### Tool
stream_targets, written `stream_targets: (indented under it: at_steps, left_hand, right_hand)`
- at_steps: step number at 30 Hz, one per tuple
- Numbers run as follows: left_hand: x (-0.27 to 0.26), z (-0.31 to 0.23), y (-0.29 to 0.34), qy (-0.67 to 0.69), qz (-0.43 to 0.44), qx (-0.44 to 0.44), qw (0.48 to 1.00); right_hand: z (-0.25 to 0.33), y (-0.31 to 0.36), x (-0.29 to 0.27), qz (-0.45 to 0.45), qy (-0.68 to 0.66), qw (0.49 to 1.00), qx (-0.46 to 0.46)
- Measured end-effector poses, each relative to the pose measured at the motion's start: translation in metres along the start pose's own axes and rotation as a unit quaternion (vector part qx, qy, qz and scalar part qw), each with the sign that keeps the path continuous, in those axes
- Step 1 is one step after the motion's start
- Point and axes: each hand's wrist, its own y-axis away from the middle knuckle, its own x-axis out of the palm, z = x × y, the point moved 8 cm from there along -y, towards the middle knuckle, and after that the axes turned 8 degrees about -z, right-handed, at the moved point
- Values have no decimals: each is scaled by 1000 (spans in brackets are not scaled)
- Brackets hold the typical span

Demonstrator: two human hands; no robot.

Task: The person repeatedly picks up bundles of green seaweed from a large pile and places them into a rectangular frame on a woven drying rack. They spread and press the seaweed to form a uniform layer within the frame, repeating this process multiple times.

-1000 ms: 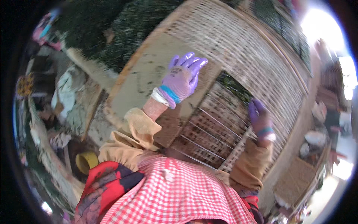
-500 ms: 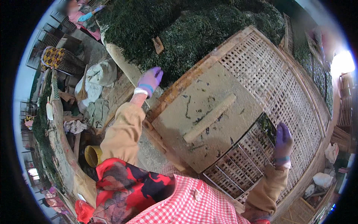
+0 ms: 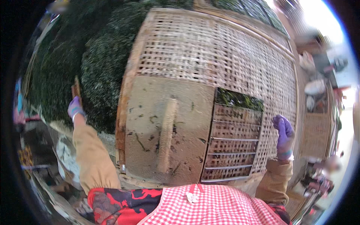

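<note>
On the dark green seaweed heap (image 3: 108, 56), my left hand (image 3: 75, 108), in a purple glove, has its fingers closed round the lower end of a small wooden block (image 3: 76, 90). My right hand (image 3: 284, 137), also gloved in purple, hovers over the right side of the woven lattice mat (image 3: 221, 45). Its fingers are curled, with nothing visible in them. A muddy flat board (image 3: 191, 123) with a long bar handle (image 3: 167, 135) lies on the mat. Beside it is a metal frame with thin crossbars (image 3: 233, 139); seaweed (image 3: 240, 100) fills its far end.
A wooden rail (image 3: 123, 105) edges the mat on the left. White sacks (image 3: 315, 87) lie beyond its right edge, near a wooden crate-like panel (image 3: 316, 129). Another pale sack (image 3: 67, 157) sits low at the left. A blurred person is at the far right.
My left hand has reached out to the wooden block on the heap and closed on it. My right hand has come off the barred frame to its right. The view has turned left.
</note>
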Motion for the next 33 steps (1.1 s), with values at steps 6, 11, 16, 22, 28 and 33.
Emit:
stream_targets:
  at_steps: [6,11,16,22,28,33]
  left_hand:
    - [-24,-235,166,172,124,235,949]
    - [27,-353,436,134,374,413,819]
    - [87,-390,647,80,441,577,683]
    - [157,-343,728,-135,408,695,577]
    - [169,-344,766,-307,374,727,487]
    - [183,-328,770,-347,350,726,479]
  right_hand:
    - [-16,24,-40,-27,-42,999,3]
    - [-21,35,-35,-10,-136,991,-4]
    - [-43,50,-56,-19,-168,985,43]
    - [-72,62,-94,-20,-199,977,66]
    - [-91,48,-107,-25,-244,963,109]
    - [-71,27,-80,30,-244,968,44]
